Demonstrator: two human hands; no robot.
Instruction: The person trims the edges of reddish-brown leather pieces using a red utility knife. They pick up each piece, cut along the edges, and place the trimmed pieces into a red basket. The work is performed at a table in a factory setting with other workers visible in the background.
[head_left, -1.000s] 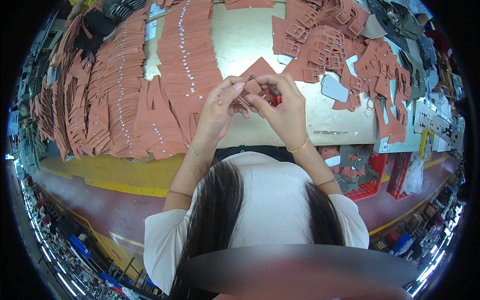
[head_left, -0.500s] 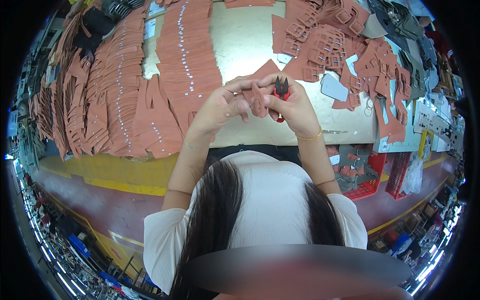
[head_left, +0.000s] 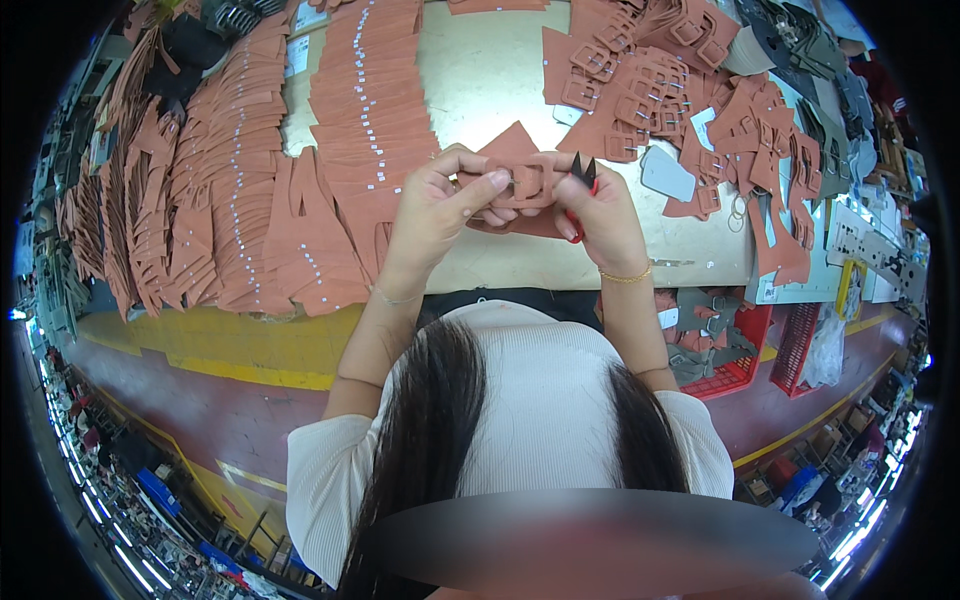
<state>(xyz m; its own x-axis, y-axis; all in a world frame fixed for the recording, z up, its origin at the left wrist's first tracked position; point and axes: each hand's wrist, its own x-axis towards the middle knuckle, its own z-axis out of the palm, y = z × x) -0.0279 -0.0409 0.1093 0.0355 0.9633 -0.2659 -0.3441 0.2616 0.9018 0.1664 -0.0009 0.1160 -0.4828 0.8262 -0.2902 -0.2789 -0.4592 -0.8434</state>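
Between my hands is a terracotta-coloured strap piece with a covered buckle (head_left: 530, 184), its frame turned flat toward me. My left hand (head_left: 432, 208) pinches the buckle's left side, thumb on top and fingers beneath. In my right hand (head_left: 612, 218) is a pair of red-handled thread snips (head_left: 583, 175), dark blades pointing away from me. The fingertips of that hand are at the buckle's right side; whether they grip it I cannot tell. Part of the same-coloured material shows behind and below the fingers.
Overlapping rows of terracotta pieces (head_left: 365, 110) with small white tags cover the table's left. Buckled straps (head_left: 640, 105) are heaped at the far right, near a pale card (head_left: 667, 174) and metal rings (head_left: 738, 214). A red crate (head_left: 755, 335) of straps stands below the table's right edge.
The buckle piece has turned from edge-on to flat, showing its frame. My hands have moved slightly apart, the right one shifting right with the snips tilted a little.
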